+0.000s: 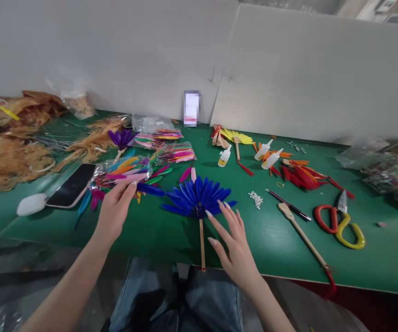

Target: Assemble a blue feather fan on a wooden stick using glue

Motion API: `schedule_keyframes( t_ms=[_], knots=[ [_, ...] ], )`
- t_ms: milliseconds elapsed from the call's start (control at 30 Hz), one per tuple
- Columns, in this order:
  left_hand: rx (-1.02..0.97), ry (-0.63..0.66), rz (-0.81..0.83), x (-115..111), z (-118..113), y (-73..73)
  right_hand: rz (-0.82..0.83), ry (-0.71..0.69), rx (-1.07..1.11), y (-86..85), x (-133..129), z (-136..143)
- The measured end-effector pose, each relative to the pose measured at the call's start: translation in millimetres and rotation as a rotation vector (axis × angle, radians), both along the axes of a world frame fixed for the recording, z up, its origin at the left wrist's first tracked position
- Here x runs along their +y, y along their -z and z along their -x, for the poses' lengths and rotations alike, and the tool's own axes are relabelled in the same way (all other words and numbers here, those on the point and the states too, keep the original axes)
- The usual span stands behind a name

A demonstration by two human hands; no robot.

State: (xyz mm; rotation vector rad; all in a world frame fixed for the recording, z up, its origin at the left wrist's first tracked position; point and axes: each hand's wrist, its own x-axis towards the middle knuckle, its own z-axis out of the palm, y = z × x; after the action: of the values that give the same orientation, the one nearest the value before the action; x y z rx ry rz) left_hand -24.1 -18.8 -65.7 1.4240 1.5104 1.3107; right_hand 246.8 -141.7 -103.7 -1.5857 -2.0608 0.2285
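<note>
A blue feather fan (pixel 199 196) lies at the table's front edge, its wooden handle (pixel 202 244) pointing toward me. To its left, my left hand (pixel 116 207) pinches a single loose blue feather (pixel 151 189) by one end, the other end reaching close to the fan. My right hand (pixel 230 235) hovers at the fan's right side with fingers spread, the fingertips at or just over the lower right feathers; whether they touch I cannot tell. Several small white beads (pixel 255 200) form a little pile right of the fan.
Bags of coloured feathers (pixel 126 170) and a dark phone (pixel 73 185) lie left. Right are a pen (pixel 289 205), a bare wooden stick (pixel 304 235) with red tassel and scissors (pixel 342 221). Glue bottles (pixel 224 157), a yellow feather fan (pixel 237 137) and a lit phone (pixel 191 109) stand or lie behind.
</note>
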Motion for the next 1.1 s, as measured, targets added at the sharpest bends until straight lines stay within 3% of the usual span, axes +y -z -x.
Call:
schedule_keyframes(
  t_ms=[200,333,467,567,900,1100],
  knots=[
    [0.066,0.21,0.035,35,-12,-14.7,0.051,-0.053,-0.148,-0.7,20,15],
    [0.055,0.139,0.047,45,-19,-2.1,0.061,-0.059,-0.189,2.6,26,17],
    [-0.122,0.208,0.135,46,-22,13.6,0.028,-0.065,-0.244,6.2,28,18],
    [-0.227,0.276,0.203,43,-23,15.4,0.005,-0.069,-0.285,8.7,29,18],
    [-0.171,0.292,0.179,43,-22,13.6,-0.026,-0.066,-0.288,7.6,28,17],
    [-0.087,0.299,0.15,43,-17,11.5,-0.049,0.009,-0.125,8.4,23,9]
  ],
)
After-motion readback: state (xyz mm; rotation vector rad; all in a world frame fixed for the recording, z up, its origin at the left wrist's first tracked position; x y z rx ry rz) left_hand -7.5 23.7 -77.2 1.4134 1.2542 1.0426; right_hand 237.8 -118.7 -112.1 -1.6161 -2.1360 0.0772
